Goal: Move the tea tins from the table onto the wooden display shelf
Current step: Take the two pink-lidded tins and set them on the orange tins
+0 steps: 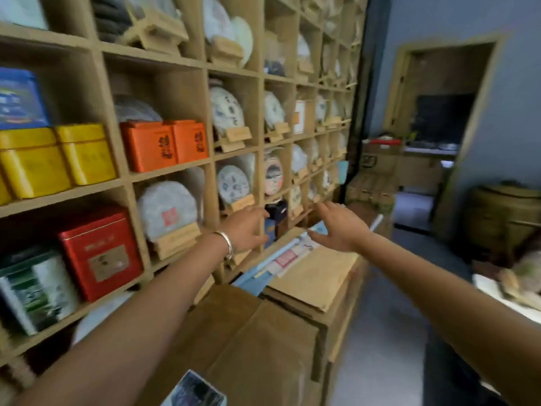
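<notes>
A wooden display shelf (169,168) of square cubbies fills the left of the head view. A dark blue tea tin (276,221) stands in a low cubby. My left hand (247,228), with a silver bangle on the wrist, reaches beside the tin's left side, fingers straight. It seems to touch the tin, but the blur leaves that unsure. My right hand (336,227) hovers just right of the tin with fingers spread, holding nothing. Other cubbies hold yellow tins (58,159), orange tins (164,145), a red tin (99,253) and a green-and-white tin (38,291).
Round wrapped tea cakes (227,111) on small wooden stands fill many cubbies. Cardboard boxes (310,276) and papers are stacked under my arms along the shelf's foot. A doorway (436,121) opens at the back right. A table edge (503,291) shows at right.
</notes>
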A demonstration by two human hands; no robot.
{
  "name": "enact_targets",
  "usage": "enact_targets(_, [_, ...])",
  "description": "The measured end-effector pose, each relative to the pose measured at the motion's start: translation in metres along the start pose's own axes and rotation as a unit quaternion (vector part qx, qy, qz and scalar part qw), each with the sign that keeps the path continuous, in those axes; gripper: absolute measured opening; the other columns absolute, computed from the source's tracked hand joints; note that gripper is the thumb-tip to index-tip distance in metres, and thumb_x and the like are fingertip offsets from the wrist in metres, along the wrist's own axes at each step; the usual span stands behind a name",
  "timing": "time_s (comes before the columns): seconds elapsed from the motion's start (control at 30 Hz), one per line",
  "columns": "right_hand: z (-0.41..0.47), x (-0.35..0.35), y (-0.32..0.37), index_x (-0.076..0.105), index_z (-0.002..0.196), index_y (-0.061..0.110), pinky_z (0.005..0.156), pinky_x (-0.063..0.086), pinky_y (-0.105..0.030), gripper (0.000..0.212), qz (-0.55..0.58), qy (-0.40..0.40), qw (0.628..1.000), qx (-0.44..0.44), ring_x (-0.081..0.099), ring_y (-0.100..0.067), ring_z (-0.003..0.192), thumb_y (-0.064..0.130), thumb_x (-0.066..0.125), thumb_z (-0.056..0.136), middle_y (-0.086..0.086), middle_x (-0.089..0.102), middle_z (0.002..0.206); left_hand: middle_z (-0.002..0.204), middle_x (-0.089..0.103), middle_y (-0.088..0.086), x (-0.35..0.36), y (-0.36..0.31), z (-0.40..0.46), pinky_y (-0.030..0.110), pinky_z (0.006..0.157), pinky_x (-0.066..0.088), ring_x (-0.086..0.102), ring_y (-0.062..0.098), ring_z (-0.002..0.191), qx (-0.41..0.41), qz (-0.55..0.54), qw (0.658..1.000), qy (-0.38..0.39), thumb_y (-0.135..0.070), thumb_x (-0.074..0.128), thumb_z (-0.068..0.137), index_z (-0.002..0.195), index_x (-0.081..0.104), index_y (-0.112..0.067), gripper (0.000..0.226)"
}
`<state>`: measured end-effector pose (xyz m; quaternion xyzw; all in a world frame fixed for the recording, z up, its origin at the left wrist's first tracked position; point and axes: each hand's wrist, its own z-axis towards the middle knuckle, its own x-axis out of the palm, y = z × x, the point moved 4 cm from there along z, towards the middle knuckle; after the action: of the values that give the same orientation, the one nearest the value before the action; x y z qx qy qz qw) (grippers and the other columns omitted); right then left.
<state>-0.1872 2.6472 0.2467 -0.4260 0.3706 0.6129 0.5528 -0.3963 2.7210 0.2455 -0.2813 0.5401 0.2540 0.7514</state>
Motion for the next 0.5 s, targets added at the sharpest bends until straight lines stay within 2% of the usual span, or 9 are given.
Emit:
enact_targets(0.1, [-0.077,-0.035,-0.079,0.046,0.124,0.011,0.084,0.048,-0.042,0.059,-0.056,0.002,0.992,0.113,0.055,-0.037,0.105,0.051,0.060,0.083,-0.015,0.056,0.116,0.125,0.049,0.008,0.027,-0.084,0.044,0.032,0.081,0.043,0.052,0.029,0.114,0.080,-0.012,0.996,0.028,-0.038,0.063,0.086,0.133,0.046,-0.016,0.055])
enact_targets(0.2, [-0.170,-0.077,-0.146,0.046,0.125,0.010,0.086,0.047,-0.043,0.060,-0.108,0.004,0.970,0.219,0.055,-0.038,0.108,0.050,0.062,0.083,-0.016,0.055,0.117,0.128,0.051,0.011,0.047,-0.179,0.077,0.034,0.092,0.043,0.051,0.029,0.117,0.165,-0.032,0.985,0.038,-0.037,0.065,0.085,0.134,0.046,-0.016,0.057])
enact_targets(0.27, [-0.241,-0.106,-0.184,0.047,0.123,0.011,0.086,0.046,-0.043,0.057,-0.126,-0.005,0.949,0.288,0.056,-0.038,0.107,0.048,0.062,0.083,-0.016,0.055,0.115,0.128,0.052,0.010,0.055,-0.253,0.091,0.036,0.092,0.044,0.052,0.029,0.117,0.223,-0.042,0.973,0.042,-0.040,0.065,0.084,0.134,0.045,-0.018,0.058])
enact_targets(0.33, [-0.312,-0.132,-0.212,0.048,0.122,0.011,0.085,0.046,-0.042,0.054,-0.149,-0.003,0.925,0.349,0.056,-0.037,0.105,0.047,0.060,0.084,-0.016,0.056,0.113,0.129,0.051,0.008,0.065,-0.325,0.098,0.035,0.090,0.043,0.051,0.027,0.118,0.277,-0.056,0.958,0.051,-0.043,0.064,0.084,0.135,0.044,-0.020,0.060])
enact_targets(0.4, [-0.377,-0.154,-0.231,0.048,0.122,0.010,0.087,0.046,-0.042,0.055,-0.166,0.007,0.899,0.406,0.056,-0.036,0.107,0.047,0.061,0.084,-0.015,0.056,0.114,0.131,0.050,0.008,0.076,-0.394,0.098,0.038,0.096,0.044,0.050,0.027,0.120,0.330,-0.069,0.940,0.062,-0.042,0.064,0.084,0.136,0.043,-0.020,0.060])
enact_targets(0.5, [-0.466,-0.178,-0.253,0.046,0.124,0.008,0.087,0.047,-0.043,0.059,-0.181,0.031,0.861,0.474,0.055,-0.036,0.108,0.046,0.064,0.083,-0.016,0.055,0.115,0.124,0.054,0.009,0.096,-0.491,0.085,0.041,0.093,0.046,0.054,0.028,0.114,0.390,-0.090,0.912,0.087,-0.041,0.063,0.083,0.130,0.047,-0.019,0.054])
